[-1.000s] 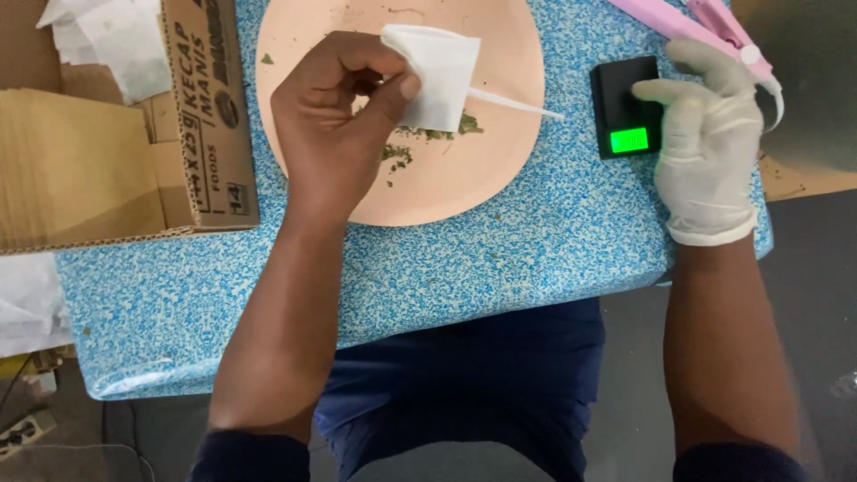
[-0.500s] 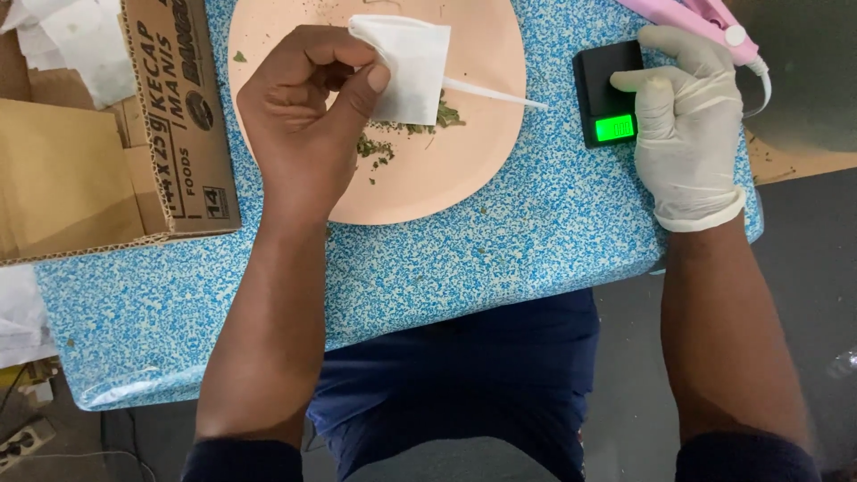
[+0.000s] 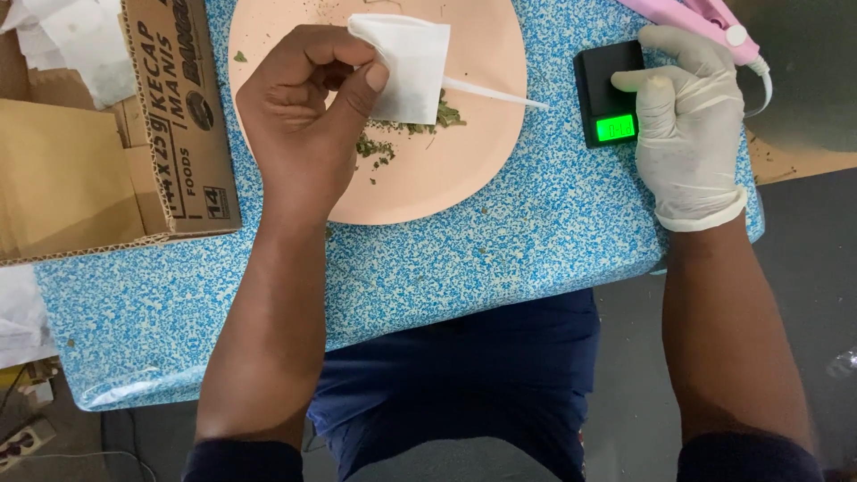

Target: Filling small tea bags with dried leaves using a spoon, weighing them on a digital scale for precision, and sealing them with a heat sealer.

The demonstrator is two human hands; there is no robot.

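Observation:
My bare left hand (image 3: 308, 112) pinches a small white paper sachet (image 3: 406, 67) between thumb and fingers, above a peach plate (image 3: 446, 170). Loose green dried leaves (image 3: 384, 143) lie on the plate under the sachet, and a thin white stick (image 3: 495, 95) rests on it beside them. My right hand (image 3: 687, 125), in a white glove, rests on a small black pocket scale (image 3: 603, 89) with a lit green display (image 3: 616, 128); the thumb lies across the scale's top.
An open cardboard box (image 3: 107, 125) with white paper pieces (image 3: 80, 45) stands at the left on the blue speckled table (image 3: 482, 259). A pink tool (image 3: 705, 20) lies at the back right. The table's front edge is near my lap.
From a second ago the whole view shifted left and slightly up. Since half a second ago both hands have held still; the sachet stays pinched.

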